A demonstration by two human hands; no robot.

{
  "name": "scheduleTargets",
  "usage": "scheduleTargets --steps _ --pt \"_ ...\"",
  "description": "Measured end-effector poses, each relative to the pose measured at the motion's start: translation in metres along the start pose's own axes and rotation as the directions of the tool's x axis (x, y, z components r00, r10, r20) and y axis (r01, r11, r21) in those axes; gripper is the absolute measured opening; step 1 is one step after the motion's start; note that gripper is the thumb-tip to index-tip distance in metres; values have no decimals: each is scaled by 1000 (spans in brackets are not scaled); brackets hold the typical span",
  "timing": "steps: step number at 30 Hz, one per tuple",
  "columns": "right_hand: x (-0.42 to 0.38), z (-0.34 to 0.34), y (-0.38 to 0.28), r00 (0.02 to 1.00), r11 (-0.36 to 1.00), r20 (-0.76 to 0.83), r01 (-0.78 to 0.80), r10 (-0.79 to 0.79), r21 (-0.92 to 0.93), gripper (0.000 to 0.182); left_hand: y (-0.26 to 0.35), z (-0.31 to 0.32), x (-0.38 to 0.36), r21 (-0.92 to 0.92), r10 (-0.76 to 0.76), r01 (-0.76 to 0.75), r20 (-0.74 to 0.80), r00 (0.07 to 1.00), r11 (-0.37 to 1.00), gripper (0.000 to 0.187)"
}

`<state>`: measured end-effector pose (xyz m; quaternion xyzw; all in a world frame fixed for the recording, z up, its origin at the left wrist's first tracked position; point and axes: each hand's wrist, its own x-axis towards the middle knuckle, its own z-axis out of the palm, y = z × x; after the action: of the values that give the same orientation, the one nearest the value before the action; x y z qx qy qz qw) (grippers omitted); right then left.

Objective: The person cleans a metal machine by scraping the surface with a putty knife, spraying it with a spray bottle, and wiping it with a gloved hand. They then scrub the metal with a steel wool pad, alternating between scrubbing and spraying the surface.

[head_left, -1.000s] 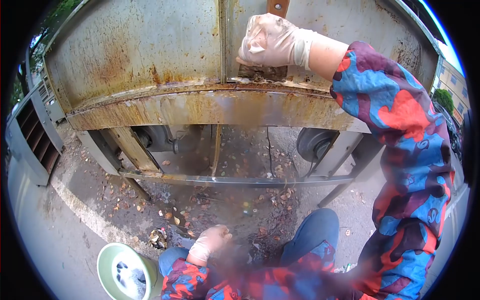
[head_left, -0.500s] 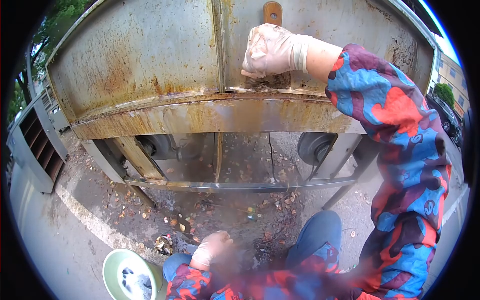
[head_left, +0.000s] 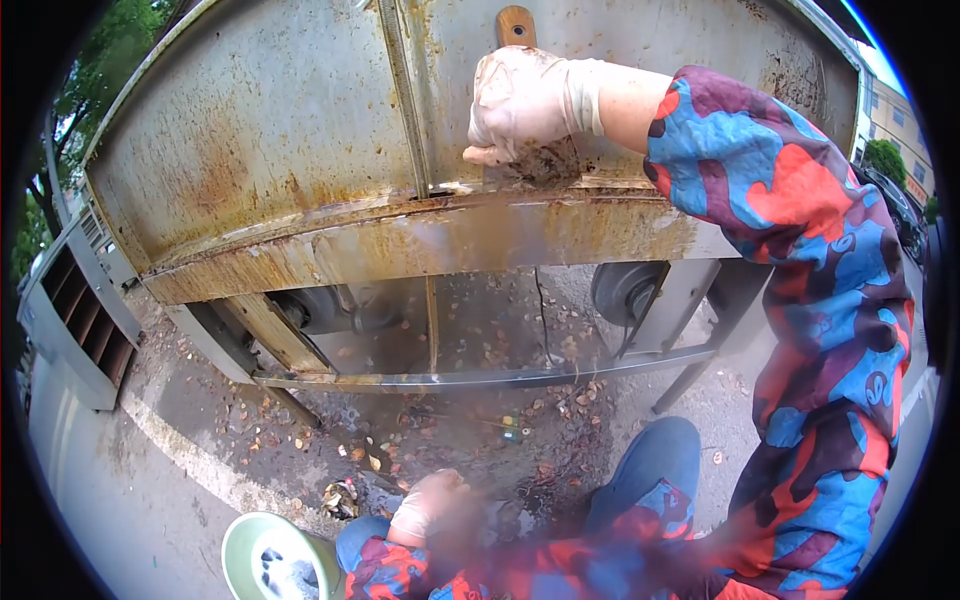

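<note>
My right hand [head_left: 525,100], in a pale glove, grips a brush with a brown wooden handle [head_left: 515,25] and presses its dirty bristles against the rusty metal panel [head_left: 270,150] of a cart, just above the lower ledge [head_left: 450,235]. My left hand [head_left: 430,500], also gloved, rests low by my knee near the ground; whether it holds anything is blurred. Both sleeves are red, blue and purple.
A green bucket [head_left: 265,560] stands at the bottom left on the pavement. Under the cart are wheels [head_left: 630,290], a metal crossbar [head_left: 480,378] and scattered leaves and debris. A grey louvred cabinet [head_left: 85,320] stands at the left.
My right hand with the brush has shifted slightly left along the panel's lower seam. The view has tilted, and the bucket has slid right in the frame.
</note>
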<state>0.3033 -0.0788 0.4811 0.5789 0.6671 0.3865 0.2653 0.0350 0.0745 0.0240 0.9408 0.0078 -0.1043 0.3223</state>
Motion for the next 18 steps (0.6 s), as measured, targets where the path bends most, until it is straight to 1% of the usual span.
scheduleTargets --steps 1,2,3,4,5,6,7,8,10,11,12,13,14,16,18 --pt "0 -4 -1 1000 1000 4 -6 6 24 42 4 -3 -2 11 -2 2 6 1000 1000 31" --pt "0 -7 -4 1000 999 1 -23 23 30 42 10 -8 -7 41 54 -54 4 999 998 31" --pt "0 -10 -5 999 999 24 -31 32 -27 44 14 -11 -10 69 110 -110 3 994 992 30" --pt "0 -12 -6 998 996 47 -35 39 -81 46 11 -8 -9 79 106 -106 12 994 991 30" --pt "0 -13 -6 1000 998 26 16 -14 -64 49 10 -7 -6 27 15 -14 -18 1000 1000 30" --pt "-1 -15 -7 1000 998 23 9 -7 -60 49 9 -5 -5 -30 -78 77 -46 996 997 29" --pt "-1 -17 -8 999 998 49 -9 12 -55 49 5 -5 -10 46 75 -73 -49 996 996 29" --pt "-1 -19 -10 997 998 77 -26 30 -52 50 4 -3 -9 51 73 -71 -45 996 996 29" --pt "-1 -20 -13 994 996 86 -59 65 -65 50 3 -2 -9 -10 -68 67 -39 997 998 29" --pt "1 -22 -15 991 993 95 -83 91 -83 50 1 -2 -8 -8 -69 68 -37 997 998 29" --pt "2 -24 -16 991 993 94 -85 92 -80 50 -2 -1 -8 -60 -140 139 -12 990 988 29" --pt "3 -28 -16 973 989 194 -105 124 -106 47 -4 -1 -7 -110 -208 208 14 978 972 30" --pt "3 -31 -17 943 984 292 -122 157 -133 45 -7 0 -7 -108 -210 210 15 978 972 30" --pt "1 -29 -15 955 988 263 -116 140 -106 46 -11 2 -7 -78 -183 182 -11 983 980 30" --pt "-3 -25 -10 965 991 232 -105 120 -78 47 -14 4 -8 -76 -194 192 -20 981 978 30"
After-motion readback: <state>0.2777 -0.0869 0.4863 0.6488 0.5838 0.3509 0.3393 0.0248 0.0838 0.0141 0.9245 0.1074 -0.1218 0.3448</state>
